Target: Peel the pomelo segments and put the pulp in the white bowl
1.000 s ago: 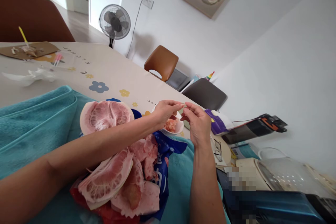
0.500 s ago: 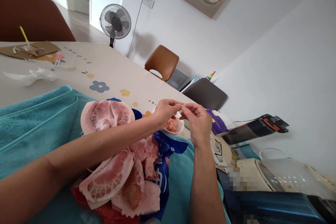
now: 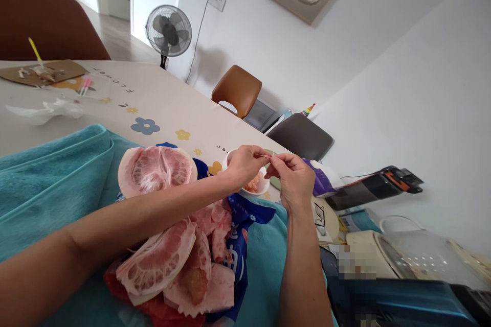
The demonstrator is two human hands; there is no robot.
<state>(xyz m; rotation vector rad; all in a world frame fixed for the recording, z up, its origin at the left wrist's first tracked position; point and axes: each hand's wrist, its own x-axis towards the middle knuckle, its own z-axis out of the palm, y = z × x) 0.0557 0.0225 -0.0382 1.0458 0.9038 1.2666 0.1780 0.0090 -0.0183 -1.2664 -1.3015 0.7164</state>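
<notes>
Nearest, below both grips, a thick-rinded pink pomelo wedge (image 3: pixel 159 260) lies on a blue-and-red plastic bag (image 3: pixel 238 248). The left grip (image 3: pixel 245 166) and right grip (image 3: pixel 297 179) pinch, seemingly together, one thin pinkish shred (image 3: pixel 264 156). Just behind and below them stands a round white bowl (image 3: pixel 263 187) with pink pulp (image 3: pixel 253 184). Better to pull gently, steadily, without squeezing.

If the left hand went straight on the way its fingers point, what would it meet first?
Most likely the right hand, just ahead; both seem to pinch a thin pinkish strip, though depth is unclear.
</notes>
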